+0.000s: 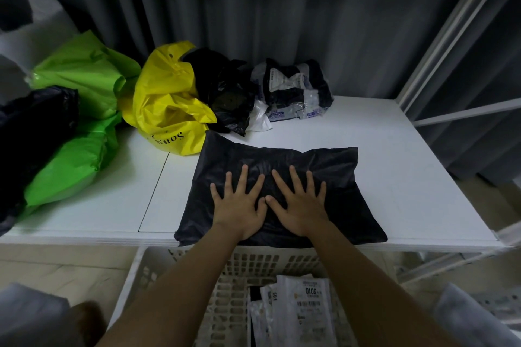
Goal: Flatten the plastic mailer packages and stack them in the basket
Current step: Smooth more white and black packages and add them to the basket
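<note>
A black plastic mailer (332, 166) lies flat near the front edge of the white table (394, 149). My left hand (239, 205) and my right hand (297, 203) press on it side by side, palms down, fingers spread and straight, thumbs almost touching. Below the table's front edge stands a white perforated basket (225, 290). A white mailer (304, 307) with printed labels lies inside it, over something dark.
At the back of the table lie a yellow bag (166, 104), a crumpled black bag (225, 93) and a black-and-white labelled package (296, 90). Green bags (79, 121) and a black bag (33, 127) pile up at the left. A white rack frame (451, 45) stands at the right.
</note>
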A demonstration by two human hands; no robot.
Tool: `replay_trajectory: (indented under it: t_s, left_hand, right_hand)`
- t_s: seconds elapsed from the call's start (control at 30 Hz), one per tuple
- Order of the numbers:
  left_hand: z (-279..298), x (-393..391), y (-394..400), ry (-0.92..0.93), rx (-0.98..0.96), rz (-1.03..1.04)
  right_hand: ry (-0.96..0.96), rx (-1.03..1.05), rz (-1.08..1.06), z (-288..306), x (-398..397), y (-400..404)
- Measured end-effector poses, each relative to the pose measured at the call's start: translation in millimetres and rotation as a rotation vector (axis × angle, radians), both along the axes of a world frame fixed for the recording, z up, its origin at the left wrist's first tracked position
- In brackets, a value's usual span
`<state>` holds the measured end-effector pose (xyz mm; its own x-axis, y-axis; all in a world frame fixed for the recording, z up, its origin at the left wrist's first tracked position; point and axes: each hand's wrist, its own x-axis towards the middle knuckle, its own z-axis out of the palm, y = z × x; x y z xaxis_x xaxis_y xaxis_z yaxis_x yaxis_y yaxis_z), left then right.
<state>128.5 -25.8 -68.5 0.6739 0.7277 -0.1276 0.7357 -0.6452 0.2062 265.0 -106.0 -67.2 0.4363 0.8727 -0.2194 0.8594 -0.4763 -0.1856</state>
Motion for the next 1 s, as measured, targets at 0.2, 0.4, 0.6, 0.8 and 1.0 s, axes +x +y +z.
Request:
replay_trajectory:
  t_s: [0.2,0.4,0.6,0.8,1.0]
  left_hand:
    - [4.3,-0.1,1.9,0.011,-0.055,-0.004]
    - [11.4,-0.3,3.5,0.000,-0.106,0.012]
    - [27.2,-19.6,-25.0,-0.132,-0.013,-0.054]
    - [40.3,-56.8,-54.8,0.095,0.061,-0.153]
    - [74.0,-73.9,-71.9,0.078,0.278,-0.040]
  right_hand:
    - [0.044,-0.063,0.014,9.6,2.4,0.6]
    - [0.043,0.148,0.230,27.3,-3.1,-40.0]
    - [-0.172,0.095,0.402,26.1,-4.8,-74.5]
    - [-0.204,0.113,0.305,48.8,-21.9,-85.0]
    - [-0.244,0.304,0.205,83.7,-30.4,-101.0]
